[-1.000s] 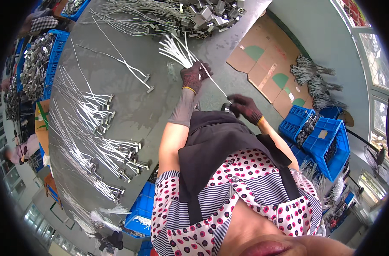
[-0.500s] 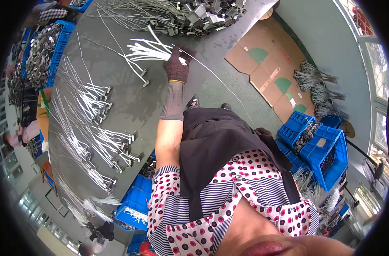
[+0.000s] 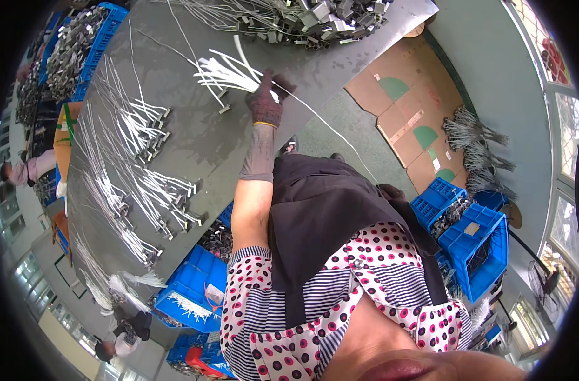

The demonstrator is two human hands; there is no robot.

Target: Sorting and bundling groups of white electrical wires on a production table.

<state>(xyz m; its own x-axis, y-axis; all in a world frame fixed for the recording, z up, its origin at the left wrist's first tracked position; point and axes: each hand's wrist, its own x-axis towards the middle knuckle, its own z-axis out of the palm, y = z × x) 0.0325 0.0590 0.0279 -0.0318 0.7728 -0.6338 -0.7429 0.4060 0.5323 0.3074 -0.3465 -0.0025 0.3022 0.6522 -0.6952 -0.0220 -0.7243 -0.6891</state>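
Observation:
My left hand (image 3: 266, 105), in a dark glove, is closed around a bunch of white tubes (image 3: 229, 76) over the grey table. The tubes fan out to its left. A thin pale wire (image 3: 327, 125) runs from beside this hand, past the table edge, down toward my right side. There my right hand (image 3: 393, 193), dark-gloved, is low beside my apron; its fingers are too dark and small to make out. Left of the tubes lies a white-sleeved wire with a small metal end piece (image 3: 224, 109). Several bundles of white-sleeved wires with metal ends (image 3: 143, 136) are spread across the table.
A heap of metal parts with wires (image 3: 321, 22) covers the far table (image 3: 194, 143). Blue crates (image 3: 473, 244) stand at the right, near flattened cardboard (image 3: 410, 120) and grey wire bundles (image 3: 480, 143). Another blue crate (image 3: 197, 273) is at lower left. A person (image 3: 127, 340) is beyond the table.
The view has shifted slightly, so the table bundles sit a little differently. My left hand still grips the tubes, and the wire still stretches toward my right side.

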